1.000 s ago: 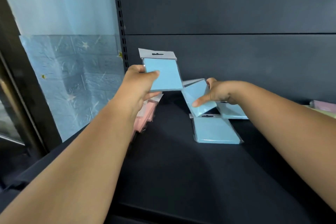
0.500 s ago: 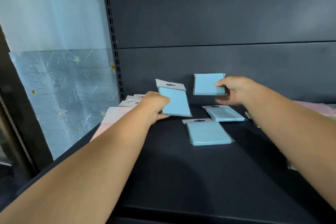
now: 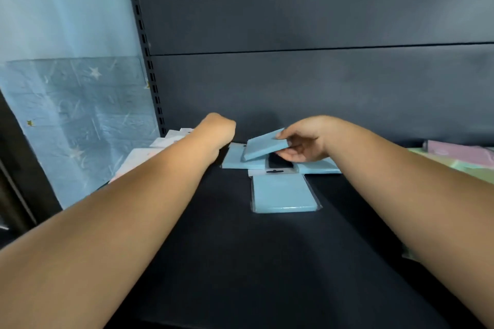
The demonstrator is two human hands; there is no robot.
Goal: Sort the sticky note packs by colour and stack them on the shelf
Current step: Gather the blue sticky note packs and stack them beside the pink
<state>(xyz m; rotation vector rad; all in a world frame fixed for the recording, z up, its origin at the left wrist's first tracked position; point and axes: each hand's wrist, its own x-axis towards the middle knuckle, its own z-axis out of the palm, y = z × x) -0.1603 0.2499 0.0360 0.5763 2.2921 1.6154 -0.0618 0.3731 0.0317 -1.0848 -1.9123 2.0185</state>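
Right hand [image 3: 302,143] pinches a tilted blue pack [image 3: 264,143] above the shelf [image 3: 240,262]; left hand [image 3: 217,128] beside it, grip hidden.

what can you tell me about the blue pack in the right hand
The blue pack is a flat, squarish sticky note pack, plain light blue, seemingly in clear wrap. The right hand pinches its right edge, thumb on top and fingers beneath. It is tilted, right side raised, its lower left edge down on or just over other blue packs lying flat at the back of the dark shelf.
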